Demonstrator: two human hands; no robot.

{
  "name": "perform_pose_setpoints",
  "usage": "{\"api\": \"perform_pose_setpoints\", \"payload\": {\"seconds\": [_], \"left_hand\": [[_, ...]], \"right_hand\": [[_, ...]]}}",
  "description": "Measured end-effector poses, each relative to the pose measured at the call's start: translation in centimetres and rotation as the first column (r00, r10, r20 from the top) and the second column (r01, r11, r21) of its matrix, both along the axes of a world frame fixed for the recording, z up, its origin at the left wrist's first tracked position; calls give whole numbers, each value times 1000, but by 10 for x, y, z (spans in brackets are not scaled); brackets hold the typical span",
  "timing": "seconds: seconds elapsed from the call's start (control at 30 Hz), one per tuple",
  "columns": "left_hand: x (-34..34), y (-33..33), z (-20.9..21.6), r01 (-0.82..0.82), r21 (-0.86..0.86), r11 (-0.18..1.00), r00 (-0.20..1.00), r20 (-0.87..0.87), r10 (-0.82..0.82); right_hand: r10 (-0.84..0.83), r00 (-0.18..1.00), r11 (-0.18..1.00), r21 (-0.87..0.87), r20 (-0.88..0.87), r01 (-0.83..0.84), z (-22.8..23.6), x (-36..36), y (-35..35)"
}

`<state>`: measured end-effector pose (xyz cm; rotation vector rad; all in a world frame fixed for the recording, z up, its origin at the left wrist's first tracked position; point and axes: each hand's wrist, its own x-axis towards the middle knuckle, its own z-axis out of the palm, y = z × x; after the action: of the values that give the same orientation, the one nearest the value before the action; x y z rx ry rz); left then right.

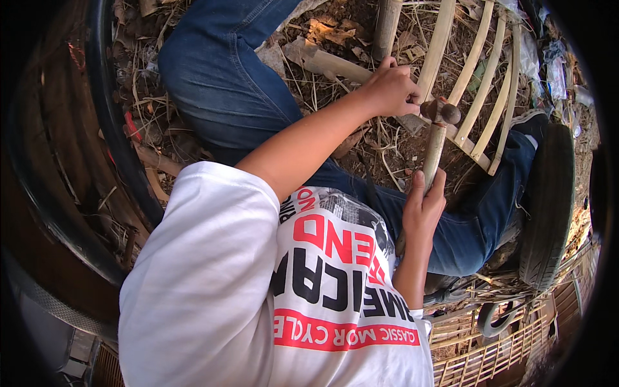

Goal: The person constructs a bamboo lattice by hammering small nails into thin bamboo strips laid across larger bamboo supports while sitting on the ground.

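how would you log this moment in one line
left hand: fingers curled beside bamboo slats, hold unclear | right hand: grips hammer by handle | hammer head: near left hand, contact unclear

Open gaps between bamboo slats (pixel 436 48), hammer (pixel 435 145) at near ends

Left arm (pixel 306 143) outstretched, left hand (pixel 391 91) curled — right hand (pixel 423 203) wrapped closed, thumb (pixel 418 182) straight.

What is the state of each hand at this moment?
Left hand: closed; whether it pinches something small cannot be told.
Right hand: closed, holding the hammer by its handle.
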<state>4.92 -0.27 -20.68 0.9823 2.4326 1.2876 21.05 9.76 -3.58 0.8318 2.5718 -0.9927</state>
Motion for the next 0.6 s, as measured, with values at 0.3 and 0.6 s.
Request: {"api": "perform_pose_setpoints", "payload": {"seconds": [0.3,0.6], "left_hand": [[-1,3,6,35,-40,999,998,50,-33],[-2,-5,12,34,30,999,999,-20,-33]], "right_hand": [[20,999,999,28,39,-21,-19,-7,6],[-218,976,967,-132,17,219,-6,22,12]]}}
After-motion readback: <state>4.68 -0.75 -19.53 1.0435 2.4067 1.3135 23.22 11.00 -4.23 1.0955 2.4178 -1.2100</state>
